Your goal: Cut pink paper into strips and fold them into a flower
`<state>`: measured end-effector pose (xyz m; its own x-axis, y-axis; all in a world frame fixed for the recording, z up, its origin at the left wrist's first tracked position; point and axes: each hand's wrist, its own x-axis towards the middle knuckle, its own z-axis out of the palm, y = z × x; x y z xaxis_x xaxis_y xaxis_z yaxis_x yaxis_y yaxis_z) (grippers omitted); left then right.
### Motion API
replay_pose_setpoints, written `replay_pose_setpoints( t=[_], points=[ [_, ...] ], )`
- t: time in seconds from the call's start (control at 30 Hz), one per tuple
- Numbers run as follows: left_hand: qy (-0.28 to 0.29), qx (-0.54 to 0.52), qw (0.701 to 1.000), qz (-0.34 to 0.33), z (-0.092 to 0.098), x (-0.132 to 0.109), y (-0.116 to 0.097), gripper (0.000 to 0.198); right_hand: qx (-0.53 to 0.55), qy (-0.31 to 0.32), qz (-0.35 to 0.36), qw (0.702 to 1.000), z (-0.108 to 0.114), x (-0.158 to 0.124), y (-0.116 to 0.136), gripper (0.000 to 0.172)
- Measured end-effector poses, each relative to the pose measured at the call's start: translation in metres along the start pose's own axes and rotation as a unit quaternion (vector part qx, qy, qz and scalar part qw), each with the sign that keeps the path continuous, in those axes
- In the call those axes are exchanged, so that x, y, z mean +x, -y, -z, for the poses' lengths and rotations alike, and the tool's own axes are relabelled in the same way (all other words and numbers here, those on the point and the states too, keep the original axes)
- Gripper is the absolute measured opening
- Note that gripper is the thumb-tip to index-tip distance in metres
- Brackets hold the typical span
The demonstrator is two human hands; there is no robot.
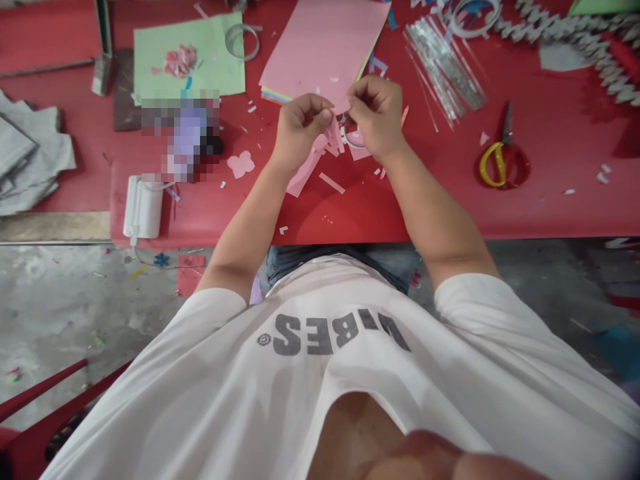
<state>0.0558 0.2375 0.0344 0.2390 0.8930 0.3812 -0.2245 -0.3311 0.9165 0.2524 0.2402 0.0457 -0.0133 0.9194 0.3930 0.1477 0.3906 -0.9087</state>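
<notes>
My left hand (300, 127) and my right hand (377, 113) are raised close together over the red tabletop (450, 207). Their fingertips pinch a small piece of pink paper (340, 100) between them. Below the hands hang loose pink paper strips (330, 139), and a thin clear ring (354, 139) is partly hidden behind my right hand. A stack of pink and coloured paper sheets (323, 50) lies just beyond my fingers. A pink flower-shaped cutout (241, 163) lies left of my left wrist.
Red-and-yellow-handled scissors (503, 160) lie on the right. Farther back are clear strips (443, 70), a paper chain (590, 40), a green sheet with pink scraps (187, 60), and a tape roll (243, 41). A white device (143, 207) sits at the front edge; a pixelated patch hides objects nearby.
</notes>
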Motion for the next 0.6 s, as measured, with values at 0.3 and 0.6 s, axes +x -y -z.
replay_pose_setpoints(
  t=[0.3, 0.6],
  points=[
    [-0.011, 0.170, 0.979, -0.109, 0.004, 0.000, 0.004, 0.041, -0.033, 0.042, 0.075, 0.996, 0.003, -0.010, 0.031, 0.040],
    [-0.004, 0.325, 0.876, -0.357, 0.013, 0.000, 0.009, 0.041, -0.025, 0.153, 0.157, 0.975, 0.030, -0.011, 0.060, 0.014]
  ],
)
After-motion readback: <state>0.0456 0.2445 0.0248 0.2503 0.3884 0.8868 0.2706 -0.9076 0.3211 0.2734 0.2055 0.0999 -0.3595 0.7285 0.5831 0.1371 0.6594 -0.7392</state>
